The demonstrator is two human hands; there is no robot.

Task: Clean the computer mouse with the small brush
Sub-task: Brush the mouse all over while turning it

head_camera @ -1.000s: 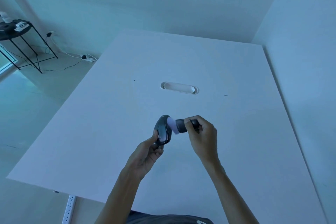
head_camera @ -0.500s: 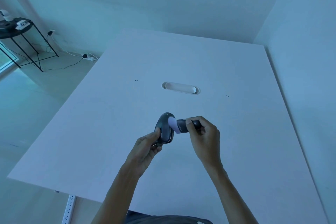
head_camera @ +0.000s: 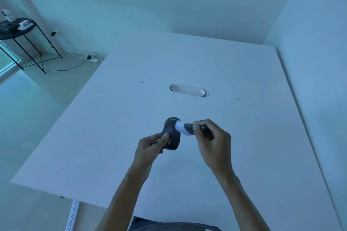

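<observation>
Currently my left hand (head_camera: 150, 148) clamps the computer mouse (head_camera: 171, 134) above the surface (head_camera: 112, 118); my right hand (head_camera: 212, 142) pinches the small brush (head_camera: 185, 129), bristles touching. Advise light, short strokes along seams.

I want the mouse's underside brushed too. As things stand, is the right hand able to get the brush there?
Probably not yet: the left hand holds the mouse with that side turned away from the brush.
</observation>
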